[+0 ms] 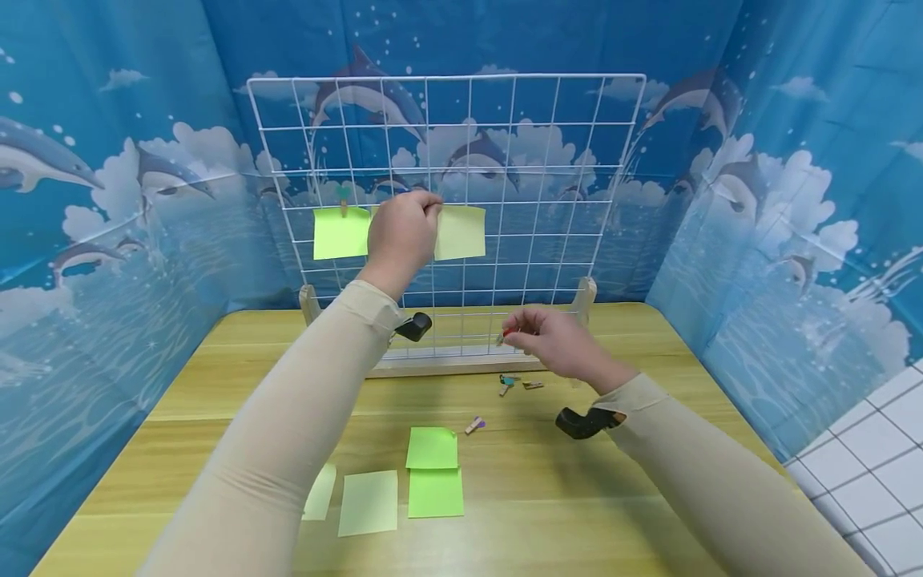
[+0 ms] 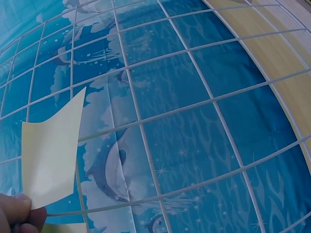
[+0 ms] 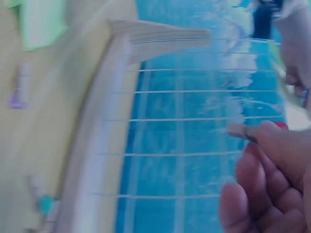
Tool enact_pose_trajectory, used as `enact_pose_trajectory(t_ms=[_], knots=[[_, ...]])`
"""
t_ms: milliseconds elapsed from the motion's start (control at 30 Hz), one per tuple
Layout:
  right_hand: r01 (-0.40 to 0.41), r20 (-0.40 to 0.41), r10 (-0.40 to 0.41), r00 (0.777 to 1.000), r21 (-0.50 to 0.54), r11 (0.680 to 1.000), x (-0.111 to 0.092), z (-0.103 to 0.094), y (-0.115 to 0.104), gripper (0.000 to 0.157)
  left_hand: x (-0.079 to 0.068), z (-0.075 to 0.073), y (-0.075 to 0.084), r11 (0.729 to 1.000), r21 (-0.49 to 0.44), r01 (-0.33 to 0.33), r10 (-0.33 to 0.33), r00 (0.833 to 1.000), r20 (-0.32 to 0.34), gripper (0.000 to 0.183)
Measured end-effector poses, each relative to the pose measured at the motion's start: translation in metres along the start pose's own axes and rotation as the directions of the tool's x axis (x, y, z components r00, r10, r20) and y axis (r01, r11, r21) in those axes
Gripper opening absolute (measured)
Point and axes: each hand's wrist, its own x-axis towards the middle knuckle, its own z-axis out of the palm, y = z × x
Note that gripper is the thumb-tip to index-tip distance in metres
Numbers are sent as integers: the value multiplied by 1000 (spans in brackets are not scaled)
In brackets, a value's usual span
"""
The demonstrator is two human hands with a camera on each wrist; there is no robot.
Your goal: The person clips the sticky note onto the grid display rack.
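My left hand (image 1: 404, 240) is raised to the white wire grid (image 1: 447, 77) and pinches a pale yellow sticky note (image 1: 461, 233) by its upper left corner. In the left wrist view, thumb and finger grip the corner of that note (image 2: 51, 160), which lies against the wires. To its left, a bright green note (image 1: 341, 234) hangs from the grid under a small clothespin (image 1: 344, 204). Lower and to the right, my right hand (image 1: 555, 340) pinches a small red-topped clothespin (image 1: 509, 331). Its wooden end (image 3: 237, 129) points out past the fingertips in the right wrist view.
Several small clothespins (image 1: 507, 383) lie on the wooden table (image 1: 577, 497) before the grid's base, with a purple one (image 1: 475, 425) closer in. Bright green notes (image 1: 436, 493) and a pale note (image 1: 368, 503) lie nearer. My left sleeve partly covers another pale note (image 1: 320, 493).
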Motion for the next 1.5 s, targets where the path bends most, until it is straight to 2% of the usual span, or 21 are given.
enact_pose_trajectory(t_ms=[67, 133, 233, 333, 500, 733, 900, 1100, 1500], knots=[[18, -84, -21, 996, -26, 999, 8, -7, -12, 12, 0, 0, 0, 1000, -1, 0, 0, 1000, 0, 31], [48, -172, -56, 984, -51, 998, 16, -12, -24, 12, -1, 0, 0, 1000, -3, 4, -4, 1000, -1, 31], [84, -281, -110, 953, -105, 991, 29, -20, -39, 13, -1, 0, 0, 1000, -1, 9, -9, 1000, 0, 31], [110, -356, -156, 921, -146, 983, 41, -28, -52, 14, -1, 0, 0, 1000, 3, 8, -8, 1000, -1, 31], [122, -426, -190, 884, -182, 976, 60, -36, -69, 19, -3, -1, 0, 1000, 1, 4, -4, 1000, -12, 30], [113, -488, -213, 846, -227, 967, 78, -39, -83, 21, -3, -2, 2, 1000, 5, 5, -5, 1000, -12, 30], [105, -511, -234, 827, -268, 958, 89, -40, -88, 23, -3, -1, 2, 1000, 8, 8, -8, 1000, -17, 30], [93, -529, -232, 816, -277, 956, 96, -39, -91, 23, -2, -1, 1, 1000, 13, 16, -16, 1000, -12, 30], [15, -513, -155, 844, -268, 963, 104, -39, -99, 25, -2, -1, 1, 1000, 9, 29, -29, 999, -15, 30]])
